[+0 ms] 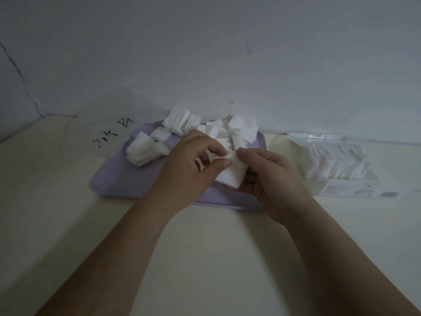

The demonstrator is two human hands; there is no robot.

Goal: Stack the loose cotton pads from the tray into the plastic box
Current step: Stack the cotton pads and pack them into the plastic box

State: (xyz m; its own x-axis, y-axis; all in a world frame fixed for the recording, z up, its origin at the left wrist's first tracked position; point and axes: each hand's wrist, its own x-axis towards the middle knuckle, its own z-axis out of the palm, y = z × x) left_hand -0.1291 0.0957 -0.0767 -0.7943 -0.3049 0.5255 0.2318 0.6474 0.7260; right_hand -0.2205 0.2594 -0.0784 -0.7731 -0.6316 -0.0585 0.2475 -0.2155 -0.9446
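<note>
A lilac tray [118,179] lies on the table with several loose white cotton pads [145,150] heaped along its far side. Over the tray's near right part, my left hand [189,165] and my right hand [271,176] both grip a small stack of cotton pads [232,175]. The left thumb and forefinger pinch the stack's top edge, and the right hand cups it from below. To the right stands a clear plastic box [337,165], open, with rows of white pads inside. Its lid [316,136] leans back toward the wall.
A clear plastic bag with black handwriting [114,131] lies behind the tray's left end against the grey wall. The cream table [205,247] reaches to the near edge. A printed label [364,191] shows on the box's front.
</note>
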